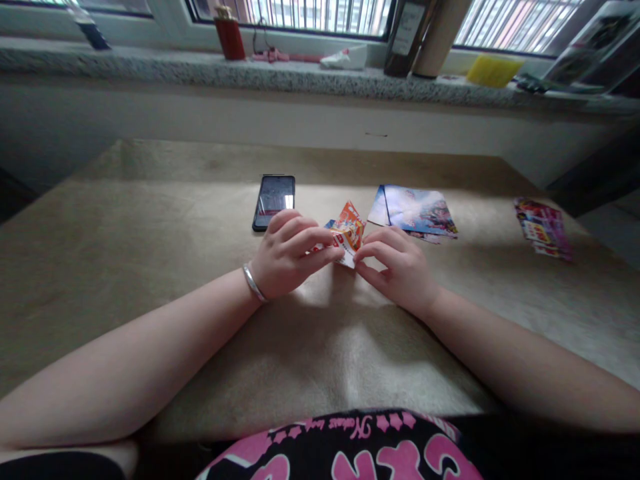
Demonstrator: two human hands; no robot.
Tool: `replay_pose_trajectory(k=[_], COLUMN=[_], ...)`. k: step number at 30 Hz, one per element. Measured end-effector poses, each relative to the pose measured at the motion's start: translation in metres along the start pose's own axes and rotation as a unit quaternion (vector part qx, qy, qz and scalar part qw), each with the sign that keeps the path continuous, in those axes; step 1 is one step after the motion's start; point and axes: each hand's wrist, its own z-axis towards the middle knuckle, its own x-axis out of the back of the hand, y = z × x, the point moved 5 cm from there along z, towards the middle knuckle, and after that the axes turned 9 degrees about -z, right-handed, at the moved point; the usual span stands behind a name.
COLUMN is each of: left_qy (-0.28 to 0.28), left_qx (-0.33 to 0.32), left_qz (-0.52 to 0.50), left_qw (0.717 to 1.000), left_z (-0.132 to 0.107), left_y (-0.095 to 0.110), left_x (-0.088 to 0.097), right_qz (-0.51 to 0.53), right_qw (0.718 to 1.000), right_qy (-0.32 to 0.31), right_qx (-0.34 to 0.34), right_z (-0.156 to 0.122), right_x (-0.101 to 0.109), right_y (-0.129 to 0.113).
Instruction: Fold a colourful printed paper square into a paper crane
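Both my hands meet at the middle of the tan table (125, 253) around a small folded piece of printed paper (350, 230), orange, red and white. My left hand (287, 257), with a silver bracelet on its wrist, pinches the paper's left side between thumb and fingers. My right hand (400, 270) pinches the right side with curled fingers. The paper is partly folded and stands up between the fingertips.
A black phone (274, 200) lies face up just beyond my left hand. A few printed sheets (417, 210) lie behind my right hand, and another colourful sheet (543, 227) lies far right. The windowsill (150, 67) holds a red container (230, 37) and a yellow box (494, 70).
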Motion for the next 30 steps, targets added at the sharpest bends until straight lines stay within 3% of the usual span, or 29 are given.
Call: replay_pose_trajectory(k=[12,17,22,30], left_qy=[-0.039,-0.052,-0.094,-0.102], left_qx=[0.024,0.093,0.154,0.169], left_qz=[-0.022,-0.071,-0.177,-0.172], left_qw=[0.999,0.992,0.968,0.965], left_z=[0.004,0.000,-0.007,-0.007], left_y=[0.003,-0.006,-0.015,-0.018], left_x=[-0.006,-0.011,-0.020,-0.023], right_qz=[-0.015,-0.005,0.016,0.046], right_qw=[0.998,0.999,0.999,0.998], right_qy=[-0.047,-0.026,-0.038,-0.022], right_qx=[-0.023,-0.028,0.004,0.032], right_z=[0.000,-0.003,-0.007,-0.008], right_x=[-0.007,-0.005,-0.006,-0.002], right_y=[-0.002,0.001,0.002,0.001])
